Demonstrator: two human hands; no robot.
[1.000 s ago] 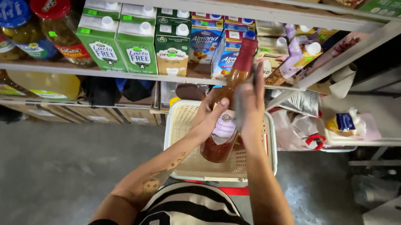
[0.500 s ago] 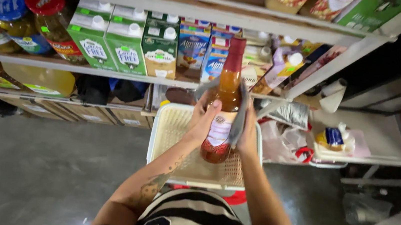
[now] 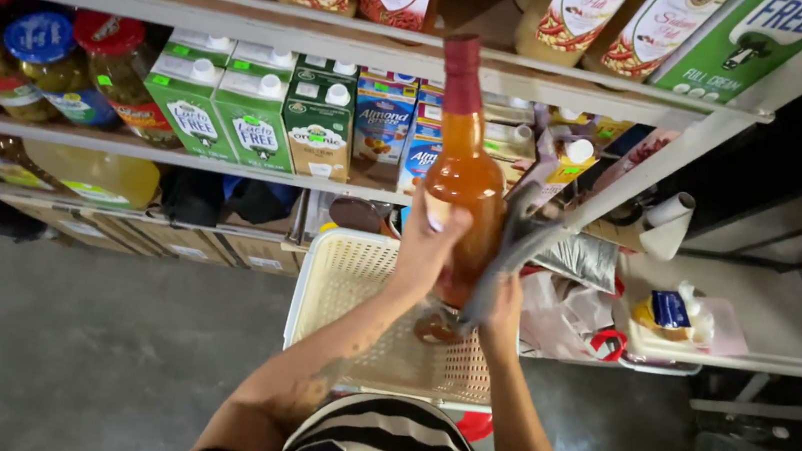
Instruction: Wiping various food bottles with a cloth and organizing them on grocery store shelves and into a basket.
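The glass bottle (image 3: 465, 177) now stands higher than it did half a second ago: its dark red cap has risen from the level of the middle shelf's cartons to just under the front edge of the upper shelf (image 3: 342, 37), and the bottle stays nearly upright with only a slight lean. Both hands have followed it up and the arms are more stretched. The left hand (image 3: 429, 244) is wrapped around the lower body of the bottle, fingers closed on the glass, so the amber liquid shows above them. The right hand (image 3: 503, 303) is under and beside the base, pressing a grey cloth (image 3: 509, 253) against the bottle's right side; whether its fingers close fully around the glass is hidden by the cloth. The two hands sit close together, both on the bottle.

Below them a cream plastic basket (image 3: 333, 288) sits in front of the person, and the bottle hangs above its far edge. Behind it, green and white drink cartons (image 3: 253, 113) line the middle shelf, with jars (image 3: 33, 53) of pale preserved food to their left.
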